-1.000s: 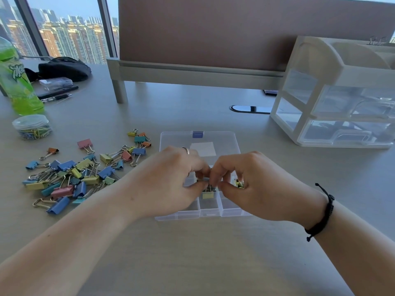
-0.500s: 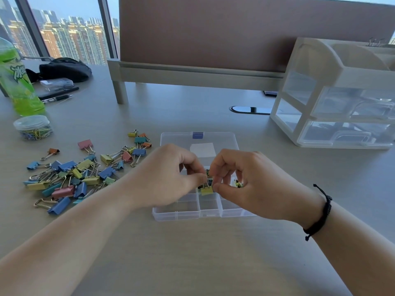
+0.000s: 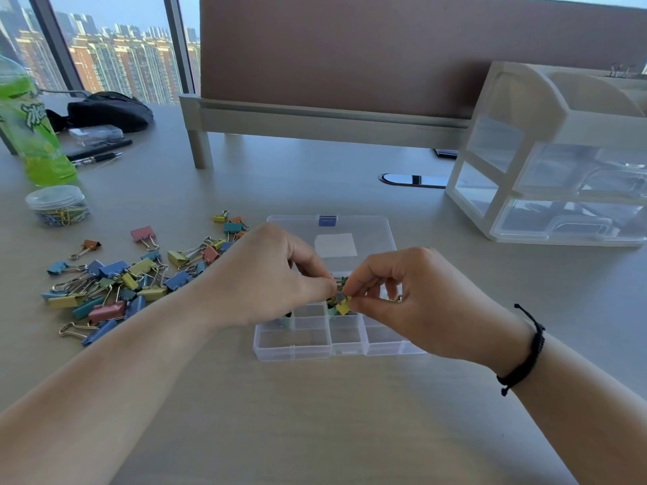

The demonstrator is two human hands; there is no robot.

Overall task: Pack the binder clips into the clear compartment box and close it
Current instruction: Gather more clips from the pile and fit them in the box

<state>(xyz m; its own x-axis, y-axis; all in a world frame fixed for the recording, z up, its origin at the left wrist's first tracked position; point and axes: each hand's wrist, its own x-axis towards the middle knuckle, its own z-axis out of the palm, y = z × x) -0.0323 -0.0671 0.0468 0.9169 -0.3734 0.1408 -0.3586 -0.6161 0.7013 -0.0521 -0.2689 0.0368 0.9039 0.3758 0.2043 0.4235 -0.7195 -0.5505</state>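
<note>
Over the desk (image 3: pixel 315 432) both your hands, left hand (image 3: pixel 269 274) and right hand (image 3: pixel 413 299), pinch one yellow binder clip (image 3: pixel 343 306) above the compartment box (image 3: pixel 297 344), probably folding its handles to fit.

yellow binder clip (image 3: pixel 343 305) | clear compartment box (image 3: pixel 345 348), blue latch (image 3: pixel 327 220) | green bottle (image 3: pixel 29 134) | possibly black bracelet (image 3: pixel 525 355)

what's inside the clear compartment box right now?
In the clear compartment box: a yellow binder clip pinched by both hands over a middle cell, a pale green one left. Near row looks empty; hands cover the rest.
</note>
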